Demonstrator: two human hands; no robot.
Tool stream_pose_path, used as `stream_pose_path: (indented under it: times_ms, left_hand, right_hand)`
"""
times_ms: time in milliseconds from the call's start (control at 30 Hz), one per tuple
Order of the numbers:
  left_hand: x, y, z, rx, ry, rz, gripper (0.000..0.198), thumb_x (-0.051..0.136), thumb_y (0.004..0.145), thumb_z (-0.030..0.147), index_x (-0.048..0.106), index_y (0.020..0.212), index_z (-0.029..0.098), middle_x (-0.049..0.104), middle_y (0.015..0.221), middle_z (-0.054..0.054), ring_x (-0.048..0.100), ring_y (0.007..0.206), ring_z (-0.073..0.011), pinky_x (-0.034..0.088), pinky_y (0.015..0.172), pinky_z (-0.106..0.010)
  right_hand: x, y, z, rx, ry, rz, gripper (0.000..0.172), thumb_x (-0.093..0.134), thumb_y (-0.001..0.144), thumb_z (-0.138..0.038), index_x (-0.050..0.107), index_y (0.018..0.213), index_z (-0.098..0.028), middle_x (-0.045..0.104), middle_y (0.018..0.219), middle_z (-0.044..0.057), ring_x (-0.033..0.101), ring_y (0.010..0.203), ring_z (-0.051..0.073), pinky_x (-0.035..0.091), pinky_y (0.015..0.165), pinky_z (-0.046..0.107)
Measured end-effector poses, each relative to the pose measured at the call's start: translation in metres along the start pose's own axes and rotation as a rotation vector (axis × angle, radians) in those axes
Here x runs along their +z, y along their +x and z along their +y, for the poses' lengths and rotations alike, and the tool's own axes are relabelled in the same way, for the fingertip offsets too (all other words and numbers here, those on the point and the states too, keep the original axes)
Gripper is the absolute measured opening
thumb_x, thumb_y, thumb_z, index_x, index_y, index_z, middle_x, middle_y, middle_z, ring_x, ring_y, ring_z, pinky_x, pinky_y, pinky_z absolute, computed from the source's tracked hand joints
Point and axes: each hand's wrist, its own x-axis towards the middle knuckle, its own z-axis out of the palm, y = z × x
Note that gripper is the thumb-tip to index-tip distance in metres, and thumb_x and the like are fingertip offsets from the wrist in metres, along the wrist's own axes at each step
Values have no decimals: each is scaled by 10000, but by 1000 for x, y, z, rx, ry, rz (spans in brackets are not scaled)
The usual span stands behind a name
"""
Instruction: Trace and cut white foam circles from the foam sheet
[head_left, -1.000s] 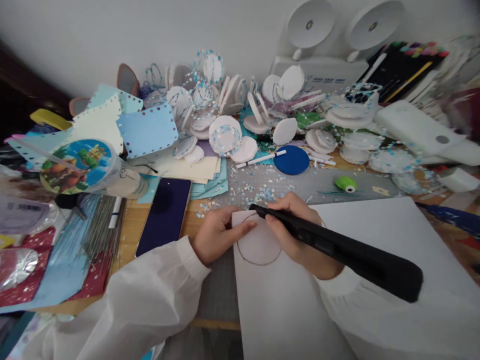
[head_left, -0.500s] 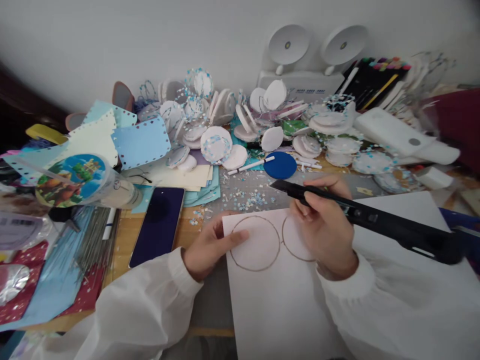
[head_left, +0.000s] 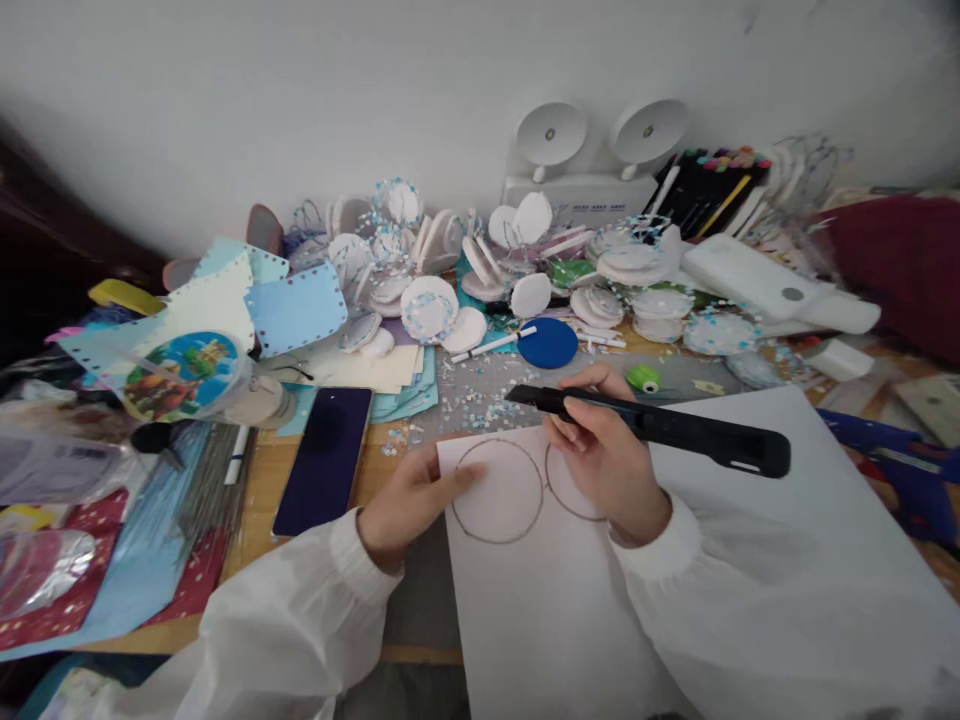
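My left hand [head_left: 420,495] pinches the left edge of a white sheet of paper [head_left: 525,600], thumb on top and fingers underneath. Its thumb lies over a thin brown ring [head_left: 499,541]. A second brown ring [head_left: 577,512] touches the first on the right, partly hidden by my right hand [head_left: 607,450]. Whether the rings are drawn or are wire, I cannot tell. In my right hand is a black utility knife [head_left: 697,428], its angled tip pointing left above the paper's top edge.
A phone [head_left: 324,460] lies left of the paper, with a lidded cup [head_left: 259,395] beyond it. Confetti bits [head_left: 484,400] and a blue disc [head_left: 548,343] are behind the paper. White round pieces [head_left: 429,308] pile along the wall. A blue glue gun [head_left: 892,460] lies at right.
The view has shifted slightly, showing more wall. The knife now lies closer to level in my right hand, and a small green object shows behind it. My left hand keeps its hold on the paper.
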Motion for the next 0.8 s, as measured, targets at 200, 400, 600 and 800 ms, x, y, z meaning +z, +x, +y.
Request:
stream_pose_path:
  times_ms: [200,400,600,800]
  left_hand:
    - [-55,-33,12,461,1159,652,440,562,830,396,540,1193,149,618,1116,-142,591,1034,-283,460,938,-444]
    - [-80,-38,-1,127,1667,916,723,563,747,610,515,1166,23,570,1056,-247,543,1044,-410,450,869,-493]
    - [-75,-26,1,21,1654,917,667,559,742,557,493,1184,62,603,991,-217,578,974,-398,453,815,-463]
    - [-70,-23,-1,45,1637,913,737,575,759,519,418,1312,58,605,1046,-221,577,1011,-409,452,826,-484]
  right_hand:
    - [2,-4,0,-2,14,26,76,624,776,-196,563,807,-230,370,478,-83,323,421,63,226,431,229]
    - [8,-2,-10,-3,11,38,106,645,739,-190,554,783,-225,366,470,-83,310,426,66,233,428,227]
    - [-11,-8,-31,15,-60,44,95,648,731,-185,576,784,-218,373,476,-74,315,425,69,228,431,239]
    - [-47,-16,-12,99,-86,152,113,682,700,-210,576,738,-220,357,477,-72,308,428,69,212,421,233]
